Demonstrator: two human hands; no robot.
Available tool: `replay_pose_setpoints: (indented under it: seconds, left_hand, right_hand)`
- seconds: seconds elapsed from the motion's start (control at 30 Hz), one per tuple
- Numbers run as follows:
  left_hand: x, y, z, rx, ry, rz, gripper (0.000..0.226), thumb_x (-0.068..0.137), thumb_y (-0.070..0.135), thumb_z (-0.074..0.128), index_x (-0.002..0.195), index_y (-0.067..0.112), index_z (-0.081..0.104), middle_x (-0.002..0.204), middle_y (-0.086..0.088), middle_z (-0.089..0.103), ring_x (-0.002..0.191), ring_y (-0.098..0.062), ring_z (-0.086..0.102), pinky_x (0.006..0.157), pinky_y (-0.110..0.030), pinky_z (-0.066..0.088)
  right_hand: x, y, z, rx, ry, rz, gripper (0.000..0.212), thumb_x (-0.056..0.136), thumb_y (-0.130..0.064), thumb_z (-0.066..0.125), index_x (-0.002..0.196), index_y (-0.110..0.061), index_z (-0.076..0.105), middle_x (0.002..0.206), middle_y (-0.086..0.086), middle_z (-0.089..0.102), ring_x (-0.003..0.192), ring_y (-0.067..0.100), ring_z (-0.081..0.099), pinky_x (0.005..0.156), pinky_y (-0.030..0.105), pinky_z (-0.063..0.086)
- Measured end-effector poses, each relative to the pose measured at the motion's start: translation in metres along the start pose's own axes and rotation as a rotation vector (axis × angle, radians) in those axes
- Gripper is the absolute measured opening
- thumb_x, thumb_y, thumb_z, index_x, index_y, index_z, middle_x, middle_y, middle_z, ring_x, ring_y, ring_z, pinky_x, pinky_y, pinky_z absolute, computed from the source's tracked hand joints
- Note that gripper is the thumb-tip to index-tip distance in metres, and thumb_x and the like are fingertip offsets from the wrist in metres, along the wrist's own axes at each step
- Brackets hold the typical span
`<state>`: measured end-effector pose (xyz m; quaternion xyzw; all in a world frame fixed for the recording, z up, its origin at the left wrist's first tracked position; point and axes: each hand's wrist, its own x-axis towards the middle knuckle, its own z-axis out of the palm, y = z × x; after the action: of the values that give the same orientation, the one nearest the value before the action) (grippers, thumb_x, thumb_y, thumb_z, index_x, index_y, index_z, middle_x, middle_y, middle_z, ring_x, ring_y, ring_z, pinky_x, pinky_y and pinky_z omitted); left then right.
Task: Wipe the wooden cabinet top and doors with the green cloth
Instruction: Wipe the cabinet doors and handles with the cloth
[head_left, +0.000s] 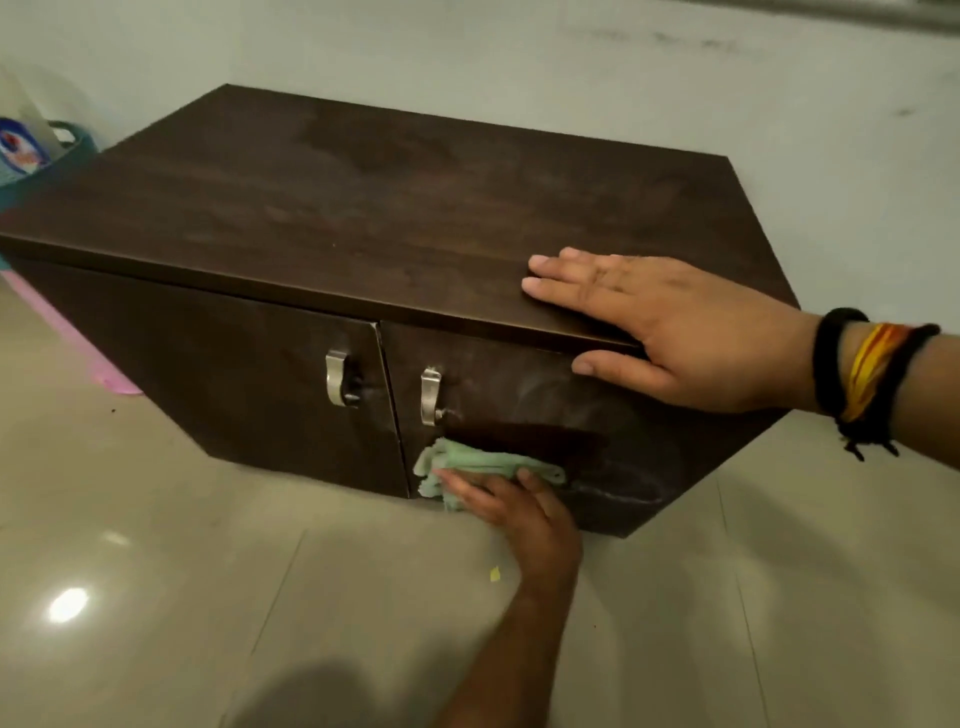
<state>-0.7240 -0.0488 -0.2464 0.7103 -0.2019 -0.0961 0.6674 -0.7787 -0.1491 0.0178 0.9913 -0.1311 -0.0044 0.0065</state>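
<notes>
A low dark wooden cabinet (322, 208) stands on the floor against the wall, its two doors closed. Each door carries a metal handle: the left door's handle (338, 378) and the right door's handle (430, 397). My left hand (511, 501) presses a bunched green cloth (467, 462) against the lower part of the right door (519, 395), just below its handle. A darker wiped streak runs right of the cloth, with dusty smears around it. My right hand (654, 325) lies flat on the cabinet top near its front right edge, thumb over the edge, holding nothing.
Glossy beige floor tiles (208, 571) lie in front of the cabinet, with a small yellow scrap (494, 573) on them. A teal basket with a detergent pack (31, 156) sits at the far left. A pink item (78, 343) lies beside the cabinet's left side.
</notes>
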Motion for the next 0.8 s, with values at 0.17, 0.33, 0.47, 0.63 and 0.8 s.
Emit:
replay_pose_setpoints:
  seconds: [0.17,0.33,0.47,0.63,0.8]
  left_hand:
    - [0.052,-0.014,-0.007,0.059,0.207,0.194,0.072,0.106,0.039,0.026,0.152,-0.011,0.004,0.161,-0.031,0.001,0.151,-0.045,0.008,0.122,-0.055,0.014]
    - [0.034,-0.021,0.000,-0.114,0.196,-0.123,0.077,0.105,0.046,0.026,0.153,-0.009,0.002,0.162,-0.029,0.003,0.149,-0.039,0.016,0.123,-0.037,0.017]
    - [-0.024,-0.010,0.018,-0.057,-0.114,-0.165,0.088,0.100,0.061,0.018,0.148,0.002,-0.026,0.160,-0.022,-0.026,0.151,-0.023,-0.012,0.122,-0.024,-0.003]
    - [0.015,-0.036,-0.004,0.017,0.030,0.062,0.078,0.104,0.039,0.034,0.153,-0.011,-0.001,0.163,-0.027,-0.006,0.153,-0.036,0.003,0.125,-0.043,0.009]
    - [-0.005,-0.045,0.008,0.034,0.116,-0.209,0.057,0.109,0.022,0.013,0.146,-0.021,0.009,0.149,-0.050,0.016,0.143,-0.060,0.017,0.125,-0.042,-0.001]
  right_hand:
    - [0.000,0.002,0.001,0.076,0.015,0.026,0.069,0.097,-0.059,0.038,0.159,-0.034,0.019,0.166,-0.011,0.017,0.153,0.006,0.012,0.124,0.036,0.017]
    - [0.001,0.002,0.002,0.121,-0.016,0.029,0.071,0.095,-0.062,0.037,0.158,-0.036,0.018,0.166,-0.013,0.016,0.153,0.004,0.011,0.124,0.042,0.019]
    - [0.001,0.004,0.001,0.127,-0.004,0.019,0.071,0.094,-0.064,0.035,0.158,-0.038,0.017,0.166,-0.016,0.014,0.152,0.002,0.009,0.125,0.041,0.018]
    - [0.001,0.002,0.002,0.078,-0.009,0.013,0.072,0.095,-0.063,0.035,0.159,-0.036,0.016,0.167,-0.012,0.014,0.153,0.007,0.010,0.125,0.037,0.014]
    - [0.001,0.005,0.003,0.120,0.002,0.012,0.070,0.097,-0.063,0.033,0.159,-0.033,0.019,0.167,-0.011,0.016,0.153,0.007,0.010,0.125,0.040,0.015]
